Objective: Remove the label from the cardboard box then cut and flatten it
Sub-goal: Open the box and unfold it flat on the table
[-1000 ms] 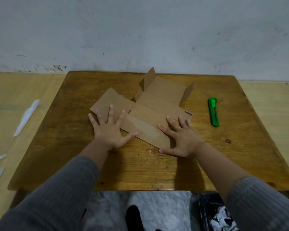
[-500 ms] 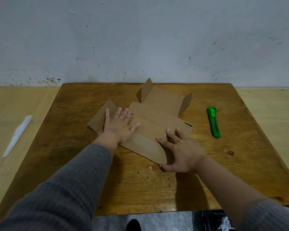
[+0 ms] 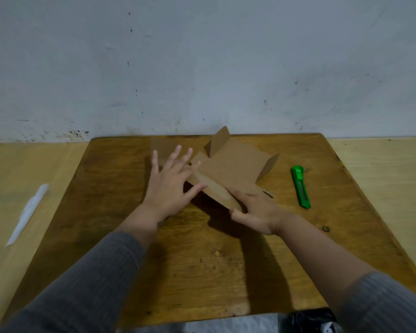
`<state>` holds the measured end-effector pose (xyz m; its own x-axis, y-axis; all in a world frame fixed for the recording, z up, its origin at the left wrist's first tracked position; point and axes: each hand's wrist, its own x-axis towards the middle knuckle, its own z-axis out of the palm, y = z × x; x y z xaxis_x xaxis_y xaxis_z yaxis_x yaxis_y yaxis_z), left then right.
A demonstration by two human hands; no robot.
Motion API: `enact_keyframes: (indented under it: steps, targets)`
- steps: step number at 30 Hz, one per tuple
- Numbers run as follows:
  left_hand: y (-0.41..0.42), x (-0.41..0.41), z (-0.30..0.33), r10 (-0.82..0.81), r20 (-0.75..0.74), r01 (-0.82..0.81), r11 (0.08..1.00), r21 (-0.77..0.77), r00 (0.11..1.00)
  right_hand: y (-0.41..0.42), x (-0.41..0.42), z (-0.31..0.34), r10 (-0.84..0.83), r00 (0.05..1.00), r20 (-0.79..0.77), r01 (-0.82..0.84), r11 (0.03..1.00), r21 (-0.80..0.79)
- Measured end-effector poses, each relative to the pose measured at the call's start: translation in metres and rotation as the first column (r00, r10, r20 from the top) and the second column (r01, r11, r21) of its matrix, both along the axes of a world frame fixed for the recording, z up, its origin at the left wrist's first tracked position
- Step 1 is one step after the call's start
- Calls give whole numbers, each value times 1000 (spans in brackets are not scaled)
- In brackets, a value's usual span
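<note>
Spreading left hand [image 3: 169,186]: fingers straight and fanned, blurred, over the left part of the cardboard box [image 3: 231,169]; whether it presses down is hard to tell.
Right hand [image 3: 255,212]: grips the box's near edge, thumb at the edge, fingers partly hidden by cardboard.
Cardboard box: opened out mostly flat at mid-table between both hands, near edge lifted, two flaps upright, left panel partly hidden.
Green utility knife [image 3: 300,187]: right of the box, apart from it.
Wooden table [image 3: 202,272]: near edge cut off by gray sleeves.
</note>
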<state>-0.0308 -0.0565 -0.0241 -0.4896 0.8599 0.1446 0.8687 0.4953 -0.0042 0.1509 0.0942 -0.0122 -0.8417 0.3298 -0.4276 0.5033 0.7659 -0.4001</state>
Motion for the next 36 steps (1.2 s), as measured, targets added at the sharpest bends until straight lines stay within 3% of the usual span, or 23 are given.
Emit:
enact_keyframes:
  steps: [2, 5, 6, 9, 13, 14, 15, 17, 18, 19, 22, 25, 27, 33, 36]
  targets:
    - [6, 12, -2, 211, 227, -249, 956, 157, 951, 2, -8, 4, -69, 993, -97, 63, 996, -57]
    - [26, 30, -2, 257, 704, -480, 867, 135, 662, 6, -19, 4, -191, 972, -134, 157, 961, -229]
    - [32, 34, -3, 231, 763, -479, 871, 115, 603, 7, -21, 1, -216, 969, -117, 180, 948, -261]
    - [46, 39, 6, 238, 809, -487, 871, 67, 538, 11, -26, -3, -247, 967, -61, 219, 931, -290]
    - [63, 35, 22, 276, 846, -552, 833, 26, 457, 14, -24, 3, -158, 987, -15, 143, 925, -351]
    - [65, 33, 26, 306, 832, -546, 838, -4, 463, 17, -22, 5, -144, 988, -59, 119, 941, -316]
    - [67, 31, 30, 341, 807, -533, 845, -39, 482, 24, -21, 6, -128, 984, -125, 104, 978, -181]
    - [71, 28, 37, 400, 759, -512, 853, -103, 513, 42, -18, 6, -32, 977, -212, 85, 965, 250]
    - [74, 26, 39, 427, 739, -515, 847, -127, 521, 54, -15, 4, -30, 977, -210, 102, 933, 344]
    - [77, 23, 43, 462, 711, -525, 837, -153, 530, 67, -11, 0, -58, 980, -192, 126, 924, 362]
    - [82, 9, 50, 559, 593, -544, 807, -230, 579, 99, -5, -18, -119, 989, -93, 135, 972, 192]
    - [81, -3, 57, 591, 511, -526, 801, -285, 624, 103, -13, -26, 119, 990, 81, -133, 971, 198]
    - [83, -3, 62, 585, 502, -510, 808, -294, 637, 98, -18, -26, 197, 976, 95, -213, 954, 212]
    - [92, 16, 61, 513, 508, -490, 851, -191, 692, 103, -17, -28, 226, 972, 58, -233, 933, 274]
    - [99, 26, 64, 541, 531, -491, 835, -247, 653, 110, -18, -32, 214, 972, 101, -233, 939, 254]
